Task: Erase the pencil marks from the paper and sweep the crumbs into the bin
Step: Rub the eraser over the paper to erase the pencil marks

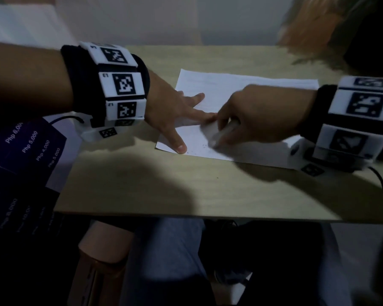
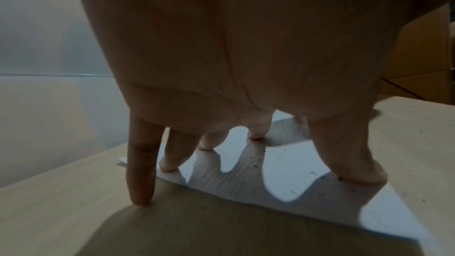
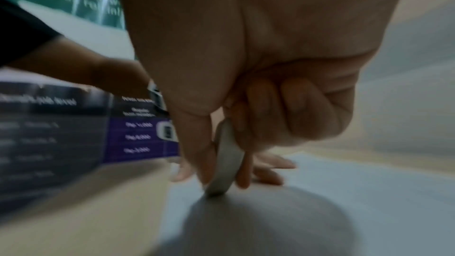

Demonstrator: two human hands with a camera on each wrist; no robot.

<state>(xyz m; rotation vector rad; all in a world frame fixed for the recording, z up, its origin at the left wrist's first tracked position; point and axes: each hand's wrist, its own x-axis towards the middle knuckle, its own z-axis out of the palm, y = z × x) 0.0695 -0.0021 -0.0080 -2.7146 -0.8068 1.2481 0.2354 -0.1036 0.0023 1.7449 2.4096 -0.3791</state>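
Tan bench (image 1: 142,191) carries white paper (image 1: 241,89), which lies under both hands. Left hand (image 1: 170,111) spread flat, straight fingers (image 2: 169,161) pressing paper's left end, little finger on the bench. Right hand (image 1: 259,115) just right of it, grip curled round a white eraser (image 3: 227,163), tip down on paper. Dark crumbs (image 2: 256,163) scattered between left fingers

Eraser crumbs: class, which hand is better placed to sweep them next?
Probably the left hand: its fingers lie spread and open on the paper, beside the crumbs. The right hand grips the eraser.
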